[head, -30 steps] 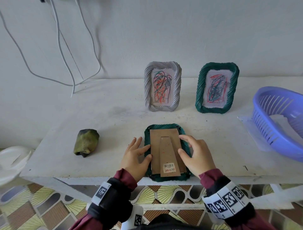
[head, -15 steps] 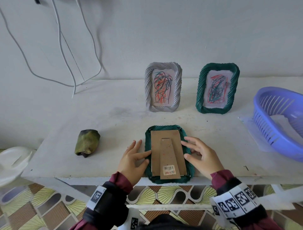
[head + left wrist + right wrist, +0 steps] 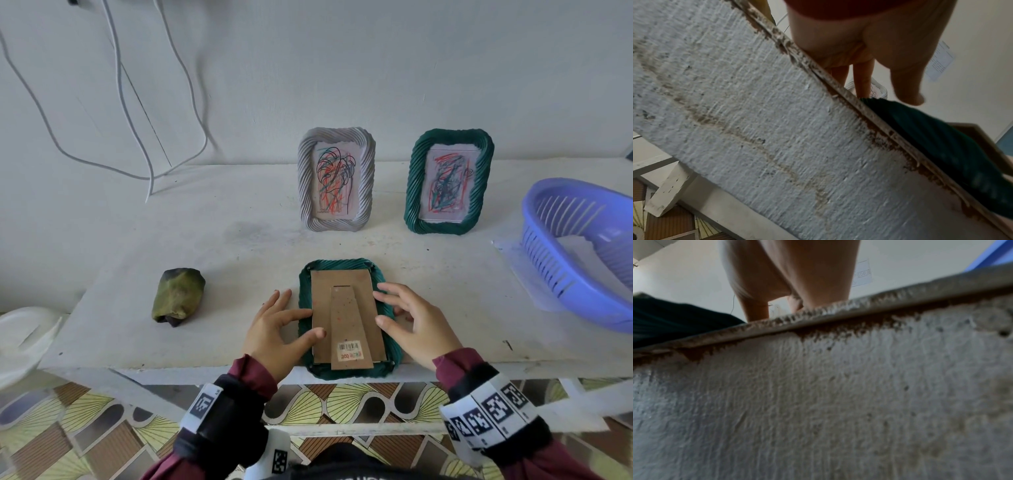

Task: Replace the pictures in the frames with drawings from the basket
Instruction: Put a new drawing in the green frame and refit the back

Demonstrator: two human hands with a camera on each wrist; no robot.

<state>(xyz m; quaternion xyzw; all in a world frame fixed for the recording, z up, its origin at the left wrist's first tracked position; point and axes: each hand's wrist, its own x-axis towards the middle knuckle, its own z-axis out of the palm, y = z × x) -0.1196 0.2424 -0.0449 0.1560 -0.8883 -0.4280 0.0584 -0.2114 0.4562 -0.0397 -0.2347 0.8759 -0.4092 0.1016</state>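
A dark green frame (image 3: 305,294) lies face down at the table's front edge, its brown cardboard back (image 3: 342,284) and stand (image 3: 349,329) facing up. My left hand (image 3: 274,329) rests beside its left rim, index finger and thumb touching the cardboard. My right hand (image 3: 414,322) hovers at the right rim with fingers spread and relaxed over the edge. Both hands hold nothing. A grey frame (image 3: 335,180) and a green frame (image 3: 448,181) stand upright at the back, each showing a scribbled drawing. In the wrist views the green frame (image 3: 941,146) (image 3: 674,318) peeks over the table edge.
A purple basket (image 3: 582,260) sits at the right on a white sheet (image 3: 513,260), with paper inside. A crumpled green-brown lump (image 3: 178,296) lies left of the hands. White cables (image 3: 130,102) hang on the wall. A white object (image 3: 24,335) sits off the table's left.
My right hand slid from on top of the cardboard back out to the frame's right edge and opened its fingers. The left hand stayed at the left rim.
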